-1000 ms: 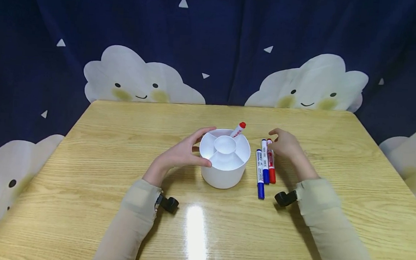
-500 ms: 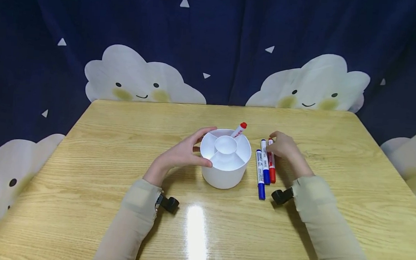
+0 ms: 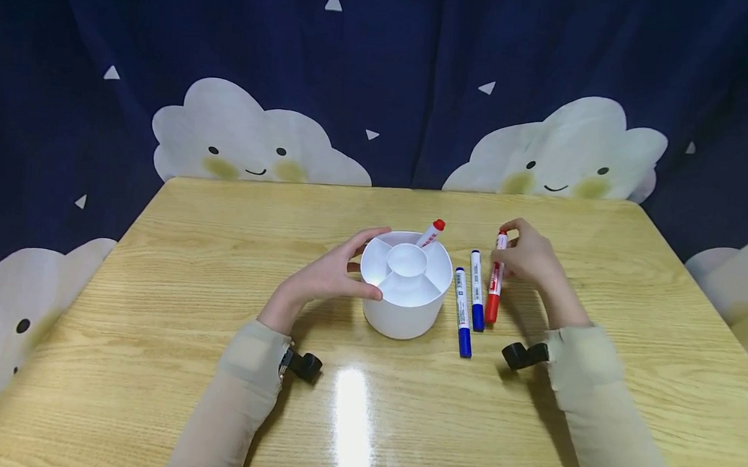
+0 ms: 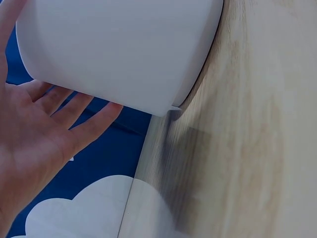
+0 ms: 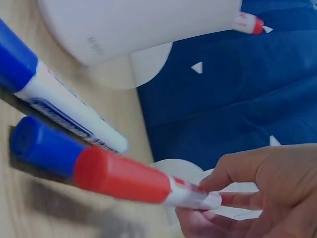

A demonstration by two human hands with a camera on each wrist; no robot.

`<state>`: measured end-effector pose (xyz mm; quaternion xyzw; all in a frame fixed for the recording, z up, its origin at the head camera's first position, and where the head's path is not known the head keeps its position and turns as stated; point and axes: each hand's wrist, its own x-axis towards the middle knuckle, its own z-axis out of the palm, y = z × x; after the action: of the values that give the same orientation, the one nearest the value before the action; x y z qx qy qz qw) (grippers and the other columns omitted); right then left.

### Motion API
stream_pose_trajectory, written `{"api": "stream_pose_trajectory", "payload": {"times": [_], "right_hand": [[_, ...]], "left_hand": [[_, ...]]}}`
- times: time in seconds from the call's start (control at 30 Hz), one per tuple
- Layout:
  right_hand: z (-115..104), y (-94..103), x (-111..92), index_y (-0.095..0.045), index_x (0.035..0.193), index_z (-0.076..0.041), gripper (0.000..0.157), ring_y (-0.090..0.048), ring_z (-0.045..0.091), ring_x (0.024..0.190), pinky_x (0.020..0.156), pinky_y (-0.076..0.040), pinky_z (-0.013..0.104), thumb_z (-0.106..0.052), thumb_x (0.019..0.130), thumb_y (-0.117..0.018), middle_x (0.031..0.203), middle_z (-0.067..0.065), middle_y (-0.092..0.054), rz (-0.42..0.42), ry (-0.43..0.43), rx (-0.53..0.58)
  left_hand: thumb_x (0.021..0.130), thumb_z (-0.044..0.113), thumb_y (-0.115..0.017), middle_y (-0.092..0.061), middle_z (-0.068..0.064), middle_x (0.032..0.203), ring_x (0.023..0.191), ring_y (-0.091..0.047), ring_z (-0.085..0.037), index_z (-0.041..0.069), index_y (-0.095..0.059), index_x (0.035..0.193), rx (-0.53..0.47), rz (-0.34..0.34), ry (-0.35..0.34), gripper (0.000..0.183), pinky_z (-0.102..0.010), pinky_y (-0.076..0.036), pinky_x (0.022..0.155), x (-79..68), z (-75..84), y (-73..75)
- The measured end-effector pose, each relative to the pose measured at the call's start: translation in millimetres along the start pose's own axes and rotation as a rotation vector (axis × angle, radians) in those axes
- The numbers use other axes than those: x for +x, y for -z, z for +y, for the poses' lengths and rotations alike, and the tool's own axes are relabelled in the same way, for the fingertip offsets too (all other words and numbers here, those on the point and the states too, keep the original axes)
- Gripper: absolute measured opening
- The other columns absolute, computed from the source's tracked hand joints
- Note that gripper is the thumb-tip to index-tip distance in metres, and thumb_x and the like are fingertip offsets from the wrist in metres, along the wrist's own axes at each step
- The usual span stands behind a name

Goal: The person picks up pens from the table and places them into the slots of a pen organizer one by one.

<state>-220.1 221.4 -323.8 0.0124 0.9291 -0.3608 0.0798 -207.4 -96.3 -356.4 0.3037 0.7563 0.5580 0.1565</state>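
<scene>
A white round organizer [image 3: 402, 321] with divided compartments stands upright on the table. My left hand [image 3: 325, 273] grips its left side, thumb at the front of the rim and fingers round the back. One red-capped marker [image 3: 430, 233] leans in its back compartment. To the right, my right hand [image 3: 529, 255] pinches a red marker [image 3: 494, 292] near its far end, with the red cap pointing toward me. In the right wrist view the red marker [image 5: 124, 176] shows between thumb and fingers, above its shadow. Two blue markers [image 3: 463, 316] [image 3: 477, 291] lie between it and the organizer.
The wooden table [image 3: 216, 251] reaches back to a dark blue curtain [image 3: 386, 61] printed with clouds and triangles. Black wrist cameras [image 3: 304, 367] [image 3: 517, 356] stick out from both sleeves, low over the tabletop.
My right hand has taken hold of the red marker and moved it slightly right and away, apart from the blue ones. The nearer blue marker has shifted a little left. The left hand keeps its grip.
</scene>
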Motion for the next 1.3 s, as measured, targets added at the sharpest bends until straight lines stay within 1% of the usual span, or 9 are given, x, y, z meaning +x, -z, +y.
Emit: {"api": "stream_pose_trajectory", "payload": {"times": [0.1,0.2,0.33,0.43,0.57,0.83,0.97,1.13,1.3], "right_hand": [[-4,4.7,-5,-0.032,0.134,0.001,0.057,-0.056,0.016,0.06,0.057,-0.053,0.03,-0.01,0.083,-0.056,0.104,0.022,-0.049,0.043,0.024,0.044],[-7,8.0,-11,-0.032,0.135,0.001,0.057,-0.056,0.014,0.063,0.056,-0.053,0.025,-0.008,0.083,-0.057,0.108,0.022,-0.046,0.085,0.055,0.112],[-12,10.7,-17,-0.035,0.134,-0.001,0.056,-0.057,0.011,0.068,0.058,-0.054,0.021,-0.005,0.083,-0.057,0.111,0.02,-0.046,0.155,0.104,0.194],[-16,12.2,-21,-0.036,0.133,-0.003,0.055,-0.055,0.006,0.069,0.059,-0.054,0.02,-0.005,0.083,-0.058,0.11,0.018,-0.046,0.214,0.134,0.223],[-22,13.2,-26,-0.04,0.131,-0.007,0.053,-0.054,0.002,0.074,0.058,-0.053,0.019,-0.006,0.082,-0.059,0.109,0.012,-0.047,0.296,0.17,0.242],[-35,13.2,-35,-0.044,0.126,-0.014,0.05,-0.056,0.004,0.078,0.057,-0.051,0.017,-0.009,0.08,-0.062,0.104,0.002,-0.05,0.412,0.275,0.268],[-44,13.8,-41,-0.047,0.125,-0.017,0.05,-0.056,0.006,0.079,0.057,-0.049,0.014,-0.008,0.079,-0.064,0.1,-0.002,-0.05,0.474,0.351,0.278],[-60,14.1,-49,-0.049,0.123,-0.011,0.049,-0.057,0.01,0.08,0.06,-0.05,0.012,-0.001,0.077,-0.063,0.099,-0.003,-0.052,0.55,0.464,0.353],[-67,8.6,-52,-0.049,0.122,-0.006,0.049,-0.056,0.012,0.082,0.063,-0.05,0.012,0.002,0.076,-0.064,0.101,0.0,-0.054,0.612,0.583,0.38]], "left_hand": [[0.067,0.017,-0.081,-0.041,-0.005,0.134,0.121,-0.039,-0.021,0.016,-0.023,0.144,-0.009,-0.006,0.008,0.096,-0.043,-0.038,0.099,0.0,3.3,0.0],[0.068,0.013,-0.08,-0.04,-0.009,0.134,0.121,-0.038,-0.024,0.011,-0.022,0.144,-0.018,-0.013,0.016,0.095,-0.045,-0.037,0.099,-3.2,14.4,-1.3],[0.069,0.012,-0.079,-0.04,-0.011,0.134,0.121,-0.038,-0.026,0.007,-0.022,0.143,-0.013,-0.018,0.023,0.094,-0.045,-0.037,0.099,-8.0,28.7,-2.7],[0.069,0.013,-0.079,-0.04,-0.011,0.133,0.121,-0.039,-0.025,0.007,-0.022,0.143,-0.005,-0.016,0.023,0.093,-0.045,-0.037,0.099,-8.6,30.4,-2.6],[0.068,0.02,-0.081,-0.041,-0.01,0.133,0.12,-0.039,-0.024,0.008,-0.023,0.143,-0.011,-0.017,0.013,0.095,-0.044,-0.038,0.098,-7.6,27.8,-2.2],[0.067,0.019,-0.081,-0.041,-0.004,0.133,0.12,-0.04,-0.02,0.017,-0.023,0.144,-0.012,-0.011,0.003,0.096,-0.041,-0.039,0.097,0.0,1.8,-0.8],[0.066,0.028,-0.082,-0.042,-0.001,0.132,0.119,-0.04,-0.017,0.02,-0.025,0.143,-0.008,-0.006,-0.016,0.097,-0.039,-0.04,0.096,-0.3,-1.7,-1.1],[0.063,0.038,-0.082,-0.042,0.0,0.131,0.119,-0.04,-0.016,0.021,-0.026,0.142,-0.007,0.004,-0.025,0.098,-0.038,-0.041,0.096,-0.6,-0.7,-0.7],[0.065,0.028,-0.082,-0.042,0.0,0.131,0.119,-0.041,-0.017,0.021,-0.026,0.142,-0.005,0.002,-0.022,0.095,-0.038,-0.041,0.096,0.1,0.4,-0.8]]}}
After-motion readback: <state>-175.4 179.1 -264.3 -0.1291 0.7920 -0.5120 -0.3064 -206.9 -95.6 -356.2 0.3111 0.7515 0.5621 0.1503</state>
